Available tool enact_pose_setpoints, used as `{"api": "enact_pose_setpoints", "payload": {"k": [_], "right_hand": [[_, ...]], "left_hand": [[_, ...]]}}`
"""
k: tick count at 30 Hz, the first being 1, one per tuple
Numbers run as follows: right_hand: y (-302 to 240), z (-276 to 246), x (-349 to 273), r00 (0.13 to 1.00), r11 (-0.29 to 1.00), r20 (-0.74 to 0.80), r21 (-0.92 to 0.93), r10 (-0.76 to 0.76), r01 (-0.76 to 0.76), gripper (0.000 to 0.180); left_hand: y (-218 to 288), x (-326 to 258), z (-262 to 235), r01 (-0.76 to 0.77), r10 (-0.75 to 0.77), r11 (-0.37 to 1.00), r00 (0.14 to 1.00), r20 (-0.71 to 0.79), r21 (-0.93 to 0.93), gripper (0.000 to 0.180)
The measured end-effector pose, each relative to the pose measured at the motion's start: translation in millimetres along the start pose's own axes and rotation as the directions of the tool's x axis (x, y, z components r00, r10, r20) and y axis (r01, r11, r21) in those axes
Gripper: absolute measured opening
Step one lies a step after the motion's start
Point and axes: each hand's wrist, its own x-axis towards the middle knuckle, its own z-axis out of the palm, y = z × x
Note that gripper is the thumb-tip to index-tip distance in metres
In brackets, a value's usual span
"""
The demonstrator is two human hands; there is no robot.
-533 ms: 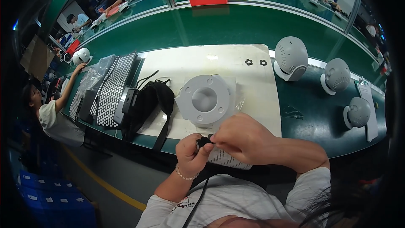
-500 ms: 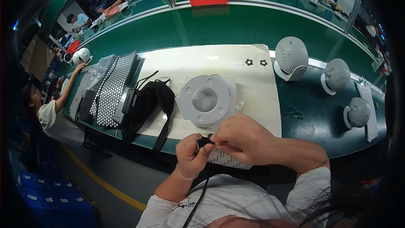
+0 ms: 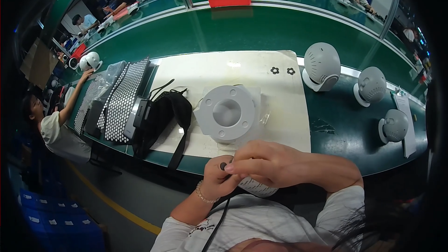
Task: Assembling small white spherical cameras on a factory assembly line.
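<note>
Black part (image 3: 223, 165), small and mostly covered by fingers, is held before a worker's chest at the near edge of a green workbench (image 3: 336, 154). At far left, blue crates (image 3: 60, 226) stand near a yellow floor line (image 3: 112, 201), and a co-worker (image 3: 63, 135) in a pale top stretches an arm along the bench, hand at a white rounded device (image 3: 90, 60). Next lie dotted black-and-white sheets (image 3: 126, 98) with clear plastic (image 3: 109, 81) beside them, then a grey-and-black device (image 3: 136, 117) and a black strapped bag (image 3: 161, 121) that overlaps the edge of a cream mat (image 3: 186, 70). At center, the left hand (image 3: 218, 177), a beaded bracelet (image 3: 204, 195) at its wrist, curls nearly closed around the part, whose dark rounded end shows at the top of the fist. Just beyond the hands, a white ring-shaped piece (image 3: 210, 112) rests on the mat. The right hand (image 3: 263, 161) meets the left from the other side, fingers bent and drawn narrow, fingertips at the dark end; whether they pinch it cannot be told. Below that hand shows a white printed object (image 3: 255, 186). At right, past two dark flower marks (image 3: 291, 71) on the mat, stand three pale rounded devices (image 3: 322, 60), the last pair near a clipboard (image 3: 407, 116).
</note>
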Motion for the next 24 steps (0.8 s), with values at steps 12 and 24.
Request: {"api": "enact_pose_setpoints", "payload": {"k": [12,24], "right_hand": [[41.1,-25.8,43.0,0.859,0.954,-0.414,0.145,0.3,-0.263,0.054],[46.0,-38.9,45.1,0.816,0.869,-0.305,0.105,0.491,-0.484,0.058]], "left_hand": [[-11.7,3.8,-31.5,-0.098,0.194,0.951,0.928,-0.318,0.293,0.032],[-21.0,3.4,-20.4,-0.108,0.164,0.918,0.979,-0.118,0.381,0.017]]}}
